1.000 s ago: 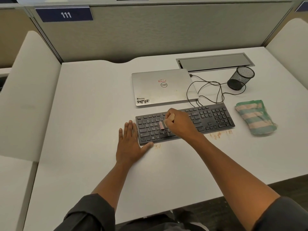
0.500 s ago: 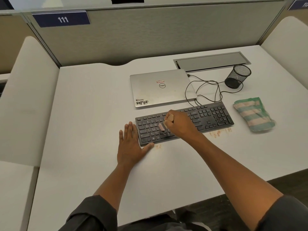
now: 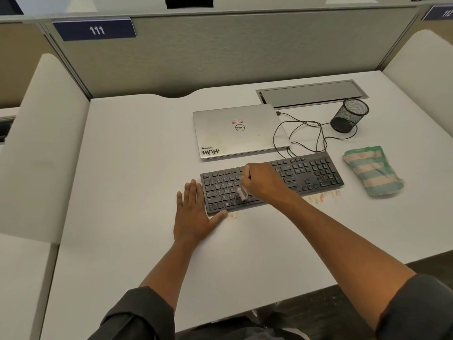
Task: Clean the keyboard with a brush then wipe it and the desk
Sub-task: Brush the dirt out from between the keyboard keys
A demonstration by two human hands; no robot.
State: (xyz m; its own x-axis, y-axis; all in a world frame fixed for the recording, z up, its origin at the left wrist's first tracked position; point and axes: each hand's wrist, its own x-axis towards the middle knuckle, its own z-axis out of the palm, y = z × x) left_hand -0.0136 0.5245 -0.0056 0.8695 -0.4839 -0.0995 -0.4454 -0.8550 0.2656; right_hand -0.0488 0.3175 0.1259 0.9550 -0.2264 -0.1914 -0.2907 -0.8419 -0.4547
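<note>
The person is wearing a dark charcoal-grey garment. Both sleeves are ending near the elbow, leaving the forearms bare. The left sleeve (image 3: 137,312) is showing soft folds and a thick, turned-over edge at its cuff. The right sleeve (image 3: 416,307) is appearing smooth, with a rounded hem edge crossing the arm. The left hand (image 3: 193,217) and the right hand (image 3: 263,182) are both bare: no gloves, rings, watch or wristband are showing. The same dark fabric is showing at the bottom edge of the view, between the arms.
</note>
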